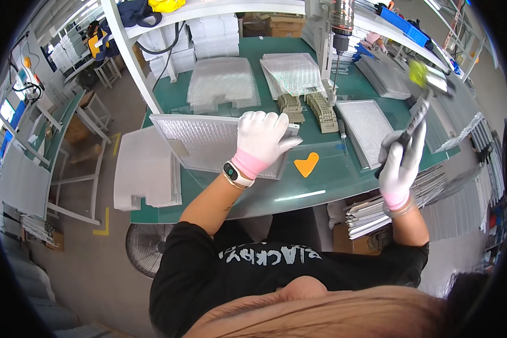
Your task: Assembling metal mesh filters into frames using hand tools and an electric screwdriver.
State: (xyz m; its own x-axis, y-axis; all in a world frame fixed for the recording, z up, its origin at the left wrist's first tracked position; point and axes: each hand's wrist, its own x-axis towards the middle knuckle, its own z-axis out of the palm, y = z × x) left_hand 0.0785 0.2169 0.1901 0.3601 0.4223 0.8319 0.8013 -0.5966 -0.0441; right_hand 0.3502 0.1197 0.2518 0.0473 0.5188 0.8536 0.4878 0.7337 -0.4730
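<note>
My left hand [262,138], in a white glove with a pink cuff, is closed on the upper edge of a metal-framed panel [208,138]. The panel has a silvery textured face and leans tilted on the green-topped table [276,197]. My right hand [400,166], gloved alike, grips a mallet [412,121] by its dark handle and holds it raised above the table's right side. The mallet's head is blurred; one end is yellow-green. To the right of my left hand lies a flat yellow scraper [306,165].
A drill [341,42] points down over rows of beige blocks [321,112]. Another framed panel [367,130] lies near my right hand, a screwdriver [342,128] beside it. Sheet stacks [222,84] stand behind; one [146,169] overhangs at left. A fan [143,248] stands below.
</note>
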